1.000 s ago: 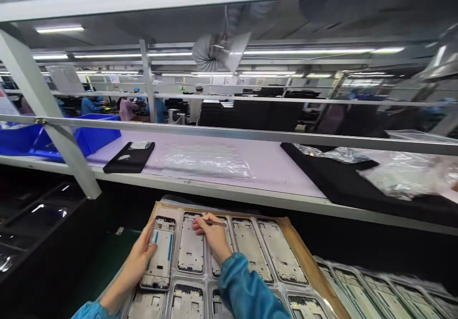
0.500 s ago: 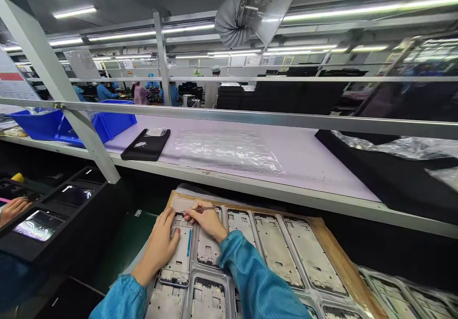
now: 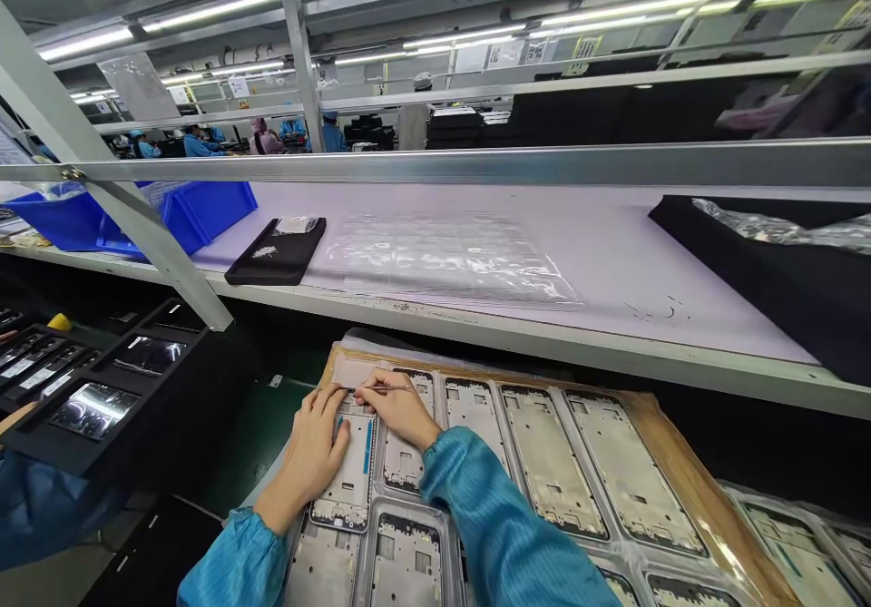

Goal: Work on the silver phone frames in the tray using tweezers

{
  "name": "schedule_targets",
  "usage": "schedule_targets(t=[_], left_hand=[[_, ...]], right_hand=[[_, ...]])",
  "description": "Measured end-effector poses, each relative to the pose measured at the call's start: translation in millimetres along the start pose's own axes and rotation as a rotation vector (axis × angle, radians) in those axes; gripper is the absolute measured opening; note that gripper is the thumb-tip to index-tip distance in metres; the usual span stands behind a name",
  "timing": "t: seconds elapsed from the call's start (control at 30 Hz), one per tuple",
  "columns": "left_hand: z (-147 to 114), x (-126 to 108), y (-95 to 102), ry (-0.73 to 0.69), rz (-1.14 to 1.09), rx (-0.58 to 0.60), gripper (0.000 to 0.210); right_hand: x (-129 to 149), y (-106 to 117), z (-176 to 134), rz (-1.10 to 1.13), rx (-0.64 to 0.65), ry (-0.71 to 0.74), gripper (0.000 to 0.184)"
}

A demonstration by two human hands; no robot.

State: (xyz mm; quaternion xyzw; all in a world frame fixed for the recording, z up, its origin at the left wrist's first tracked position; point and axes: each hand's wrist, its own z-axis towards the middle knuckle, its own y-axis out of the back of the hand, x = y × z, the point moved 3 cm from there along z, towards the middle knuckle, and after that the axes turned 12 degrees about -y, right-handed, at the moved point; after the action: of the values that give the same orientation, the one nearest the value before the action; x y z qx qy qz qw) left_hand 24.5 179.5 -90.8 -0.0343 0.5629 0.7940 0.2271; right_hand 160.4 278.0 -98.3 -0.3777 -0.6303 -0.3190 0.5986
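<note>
A clear moulded tray (image 3: pixel 616 407) with several grey phone frames lies on a brown board in front of me. My left hand (image 3: pixel 317 439) rests flat on one phone frame (image 3: pixel 350 475) with blue strips, at the tray's left end, and holds it by its left edge. My right hand (image 3: pixel 398 407) pinches thin metal tweezers (image 3: pixel 381 388), whose tip touches the top edge of that frame, right beside my left fingertips. Both arms wear teal sleeves.
A pale shelf (image 3: pixel 612 271) above the tray carries a clear plastic sheet (image 3: pixel 449 258), a small black pad (image 3: pixel 276 251), blue bins (image 3: pixel 197 212) and a black tray (image 3: pixel 782 271). Black trays of phone screens (image 3: pixel 95 407) sit at left. More frame trays (image 3: pixel 796 543) lie at right. People work far behind.
The view has tilted down and shifted right. Both hands stay on the leftmost frame; the tweezers' tip has come closer to my left fingertips at the frame's top.
</note>
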Motion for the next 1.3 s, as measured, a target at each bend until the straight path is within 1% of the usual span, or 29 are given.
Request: schedule_targets(t=[0.23, 0.33, 0.53, 0.63, 0.73, 0.83, 0.9, 1.0, 1.07, 1.1, 1.17, 1.2, 1.23, 1.3], left_hand=[[4.0, -2.6, 4.7, -0.021, 0.095, 0.067, 0.045], [5.9, -4.6, 5.5, -0.024, 0.148, 0.083, 0.045], [9.9, -11.1, 9.3, -0.033, 0.236, 0.125, 0.045], [15.3, -14.7, 8.3, -0.034, 0.276, 0.149, 0.043], [23.6, -16.6, 4.5, -0.019, 0.314, 0.158, 0.041], [27.7, -15.0, 4.0, -0.002, 0.328, 0.151, 0.042], [20.3, -12.5, 7.2, -0.012, 0.326, 0.147, 0.044], [-12.2, -7.7, 11.8, -0.088, 0.235, 0.126, 0.05], [-40.3, -3.1, 12.7, -0.163, 0.019, 0.092, 0.067], [-52.6, -0.1, 12.1, -0.19, -0.05, 0.109, 0.08], [-68.0, 5.8, 11.9, -0.203, -0.135, 0.125, 0.09], [-70.3, 8.4, 12.3, -0.191, -0.157, 0.127, 0.088], [-69.1, 10.6, 13.2, -0.166, -0.182, 0.119, 0.081], [-59.7, 13.3, 15.0, -0.094, -0.232, 0.106, 0.065]], right_hand=[[2.9, 0.3, -3.3, -0.065, -0.04, 0.083, 0.025], [4.9, 0.7, -5.1, -0.078, -0.072, 0.099, 0.023], [5.4, -0.5, -5.1, -0.022, -0.084, 0.074, 0.027], [5.4, 4.8, 0.0, 0.079, -0.144, 0.04, 0.032], [8.5, 11.5, 4.2, 0.176, -0.214, 0.039, 0.038], [13.8, 14.2, 4.6, 0.234, -0.217, 0.052, 0.043], [17.2, 16.2, 3.1, 0.271, -0.218, 0.061, 0.045], [20.2, 20.5, 0.6, 0.338, -0.228, 0.073, 0.048], [20.9, 22.7, 0.0, 0.377, -0.227, 0.079, 0.048], [21.0, 23.3, 0.1, 0.392, -0.225, 0.081, 0.048], [21.4, 23.3, 0.5, 0.411, -0.219, 0.081, 0.046], [21.7, 23.0, 0.6, 0.415, -0.215, 0.078, 0.046], [22.0, 22.6, 0.4, 0.416, -0.21, 0.075, 0.046], [22.9, 21.8, -0.6, 0.413, -0.198, 0.069, 0.047]])
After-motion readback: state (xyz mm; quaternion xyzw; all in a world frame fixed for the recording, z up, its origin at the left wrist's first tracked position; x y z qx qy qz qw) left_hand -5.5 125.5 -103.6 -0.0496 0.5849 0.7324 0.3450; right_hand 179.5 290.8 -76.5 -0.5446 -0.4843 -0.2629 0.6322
